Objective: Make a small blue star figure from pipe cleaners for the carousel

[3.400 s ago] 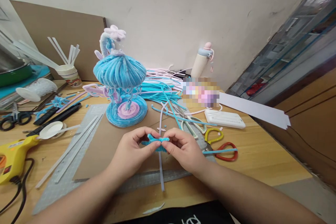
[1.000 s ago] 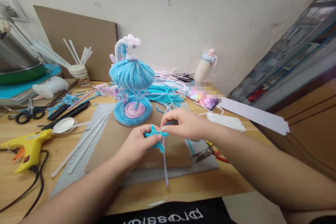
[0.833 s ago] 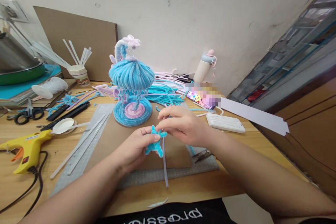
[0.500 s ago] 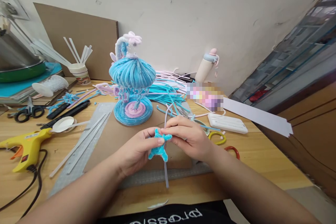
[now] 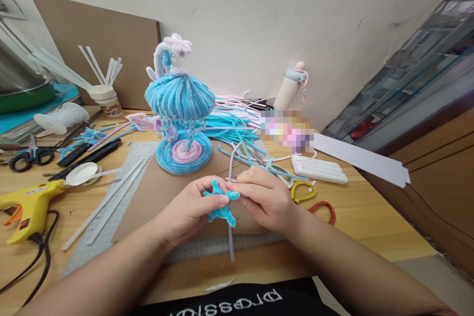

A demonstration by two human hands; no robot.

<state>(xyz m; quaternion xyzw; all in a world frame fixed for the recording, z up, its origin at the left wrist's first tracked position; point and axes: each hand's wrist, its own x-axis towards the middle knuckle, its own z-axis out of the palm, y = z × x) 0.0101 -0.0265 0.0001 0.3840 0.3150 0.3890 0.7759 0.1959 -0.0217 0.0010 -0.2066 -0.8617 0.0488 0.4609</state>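
Note:
My left hand (image 5: 190,212) is closed on a small blue fuzzy pipe-cleaner star (image 5: 222,215), with the thumb on its front. My right hand (image 5: 264,197) pinches at the star's upper right arm, its fingertips meeting my left fingertips there. A thin lilac strand (image 5: 231,160) rises behind the fingers, and a pale strip (image 5: 231,249) shows below the star; whether they are one piece is hidden. Beyond my hands stands a blue pipe-cleaner lamp-like model (image 5: 180,96) with a pleated top, a round blue and pink base, and a pink flower on a curved stem.
Cardboard (image 5: 138,212) lies on a grey cutting mat (image 5: 79,252). At left are a yellow glue gun (image 5: 33,210), black scissors (image 5: 31,155) and glue sticks (image 5: 118,200). Blue pipe cleaners (image 5: 231,131) lie behind. At right are a white power bank (image 5: 319,169), red-and-yellow-handled scissors (image 5: 324,212) and a bottle (image 5: 289,89).
The whole scene has shifted slightly left and up in the view. The star has tilted a little between my hands, while both keep nearly the same grip.

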